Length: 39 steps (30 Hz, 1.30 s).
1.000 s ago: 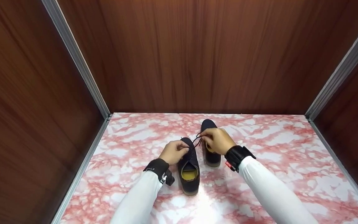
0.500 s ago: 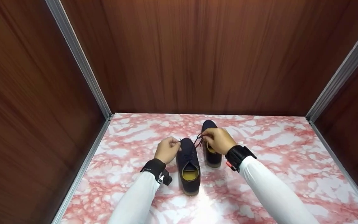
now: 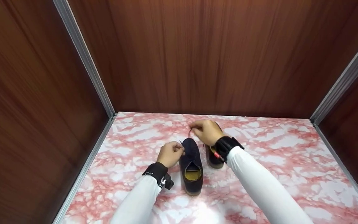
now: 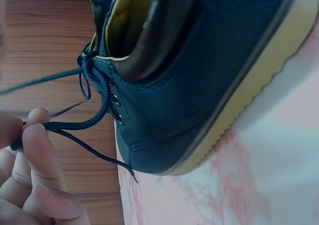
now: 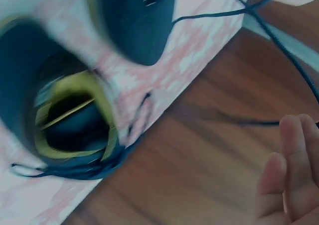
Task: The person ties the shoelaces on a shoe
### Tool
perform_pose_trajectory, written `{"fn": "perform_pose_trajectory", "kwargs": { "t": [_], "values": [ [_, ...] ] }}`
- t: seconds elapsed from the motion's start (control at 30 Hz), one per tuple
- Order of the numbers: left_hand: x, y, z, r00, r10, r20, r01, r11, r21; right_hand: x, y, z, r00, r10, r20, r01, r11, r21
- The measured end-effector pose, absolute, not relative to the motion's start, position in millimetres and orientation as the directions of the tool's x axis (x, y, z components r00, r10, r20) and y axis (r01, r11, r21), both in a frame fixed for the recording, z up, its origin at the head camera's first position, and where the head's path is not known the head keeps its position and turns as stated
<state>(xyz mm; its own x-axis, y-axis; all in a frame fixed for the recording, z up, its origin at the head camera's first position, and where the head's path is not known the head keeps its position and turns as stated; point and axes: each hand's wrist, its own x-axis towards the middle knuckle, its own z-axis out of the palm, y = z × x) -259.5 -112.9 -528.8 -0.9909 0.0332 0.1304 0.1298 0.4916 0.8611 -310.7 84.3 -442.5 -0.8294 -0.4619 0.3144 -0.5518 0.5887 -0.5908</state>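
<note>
A navy lace-up shoe [image 3: 192, 166] with a yellow lining stands on the floor, toe pointing away. At its left side, my left hand [image 3: 169, 154] pinches a doubled lace. In the left wrist view this lace [image 4: 84, 123] forms a bend between thumb and fingers, and a loose end hangs below. My right hand [image 3: 209, 132], beyond the shoe's toe and to its right, holds the other lace strand [image 5: 286, 51]. That strand's end is blurred in the right wrist view. A matching second shoe [image 3: 215, 160] lies partly hidden under my right hand and wrist.
Red-and-white marbled flooring [image 3: 129, 174] lies under both shoes. Brown wood-look panels [image 3: 166, 56] enclose the back and sides, with grey metal strips [image 3: 85, 59] at the corners. The second shoe's laces [image 5: 84, 170] spread beside its opening.
My right hand has moved left and away from me, drawing its lace past the shoe's toe. My left hand shifted left, then slightly back, still pinching lace.
</note>
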Motion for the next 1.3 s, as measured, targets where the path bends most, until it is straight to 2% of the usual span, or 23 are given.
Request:
{"fn": "perform_pose_trajectory", "kwargs": {
  "t": [0.1,0.17,0.4,0.57,0.73,0.97,1.1,1.3],
  "values": [
    [-260,-111,-532,-0.991,0.055,0.125,0.136,0.500,0.855,-310,77,-445,-0.758,-0.585,0.286,-0.622,0.520,-0.585],
    [-260,-111,-533,-0.991,0.063,0.122,0.137,0.496,0.858,-308,78,-447,-0.740,-0.621,0.259,-0.627,0.496,-0.600],
    [-262,-115,-537,-0.994,0.018,0.108,0.102,0.490,0.866,-309,98,-463,-0.803,-0.518,0.296,-0.581,0.565,-0.586],
    [-265,-120,-539,-0.992,-0.039,0.119,0.080,0.535,0.841,-304,101,-483,-0.790,-0.547,0.278,-0.594,0.566,-0.573],
    [-267,-123,-538,-0.986,-0.097,0.135,0.056,0.570,0.819,-291,92,-506,-0.737,-0.643,0.207,-0.628,0.539,-0.561],
    [-268,-124,-539,-0.986,-0.123,0.116,0.027,0.565,0.825,-276,75,-519,-0.696,-0.718,0.021,-0.616,0.581,-0.532],
    [-268,-123,-538,-0.984,-0.133,0.122,0.026,0.563,0.826,-275,71,-518,-0.712,-0.703,0.000,-0.572,0.579,-0.581],
    [-273,-127,-540,-0.984,-0.135,0.114,0.018,0.566,0.824,-279,74,-517,-0.761,-0.642,0.086,-0.528,0.538,-0.657]
  ]
}}
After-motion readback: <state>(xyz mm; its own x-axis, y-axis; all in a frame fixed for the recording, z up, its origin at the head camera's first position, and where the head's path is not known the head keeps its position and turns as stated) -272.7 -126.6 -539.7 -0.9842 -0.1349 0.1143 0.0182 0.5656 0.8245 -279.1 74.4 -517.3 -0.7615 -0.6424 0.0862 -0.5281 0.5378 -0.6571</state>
